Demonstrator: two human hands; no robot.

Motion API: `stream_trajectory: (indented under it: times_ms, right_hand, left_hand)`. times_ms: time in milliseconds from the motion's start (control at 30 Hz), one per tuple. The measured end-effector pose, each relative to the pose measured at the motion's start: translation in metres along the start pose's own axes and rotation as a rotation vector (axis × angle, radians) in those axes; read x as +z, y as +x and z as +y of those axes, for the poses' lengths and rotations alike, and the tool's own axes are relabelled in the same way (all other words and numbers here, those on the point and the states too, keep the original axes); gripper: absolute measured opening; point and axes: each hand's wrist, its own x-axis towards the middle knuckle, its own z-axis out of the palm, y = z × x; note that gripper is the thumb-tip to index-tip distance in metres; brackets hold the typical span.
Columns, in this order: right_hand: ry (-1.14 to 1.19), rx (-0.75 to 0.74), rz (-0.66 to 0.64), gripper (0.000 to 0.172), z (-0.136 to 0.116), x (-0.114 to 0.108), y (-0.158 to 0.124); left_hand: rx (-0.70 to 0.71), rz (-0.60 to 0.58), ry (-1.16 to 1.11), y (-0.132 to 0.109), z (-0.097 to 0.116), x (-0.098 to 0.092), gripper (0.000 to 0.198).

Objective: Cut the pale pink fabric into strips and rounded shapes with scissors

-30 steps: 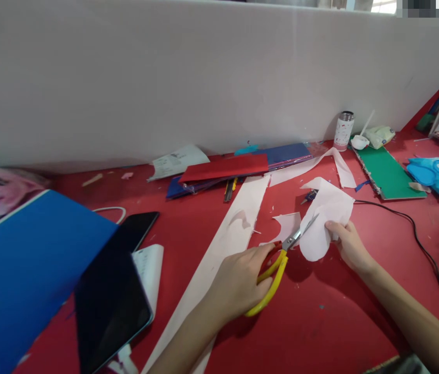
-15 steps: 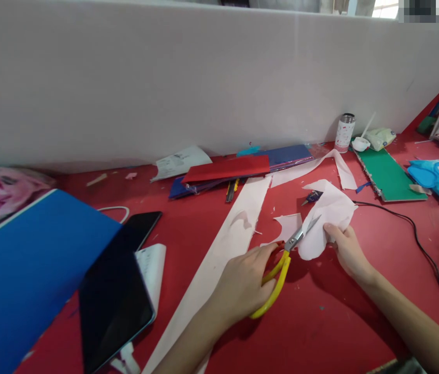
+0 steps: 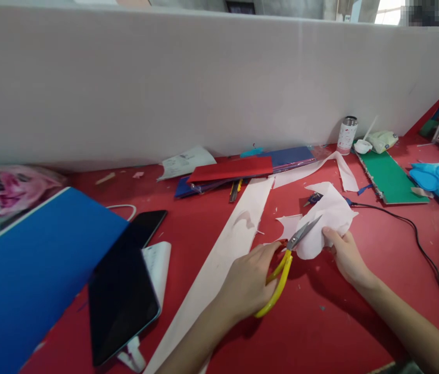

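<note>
My left hand (image 3: 252, 280) is closed round the yellow handles of a pair of scissors (image 3: 292, 241), a bit of red showing at the upper handle. The metal blades point up and right, lying across the front of a piece of white paper (image 3: 330, 208) with curved edges. My right hand (image 3: 347, 259) pinches this sheet at its lower right, thumb in front and the other fingers mostly hidden behind it. Beneath and left of it, a white paper offcut (image 3: 289, 226) rests on the red table (image 3: 320, 332).
A long white strip (image 3: 219, 259) runs under my left forearm. At left are a tablet (image 3: 122, 306), a phone (image 3: 147, 228) and a blue board (image 3: 40, 280). A black cable (image 3: 406, 221) crosses the right side. Toward the wall stand a bottle (image 3: 347, 136) and a green board (image 3: 394, 179).
The view has shifted slightly, so most things sit a little further right. The scissor blades now show more fully over the front of the paper. Both hands keep their holds.
</note>
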Motion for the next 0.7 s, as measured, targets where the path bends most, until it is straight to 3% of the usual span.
stream_trajectory:
  times_ms: [700]
  right_hand:
    - [0.022, -0.003, 0.002, 0.029, 0.0066, 0.0029, -0.0041]
  left_hand:
    - [-0.040, 0.029, 0.007, -0.0005, 0.0031, 0.0038, 0.039]
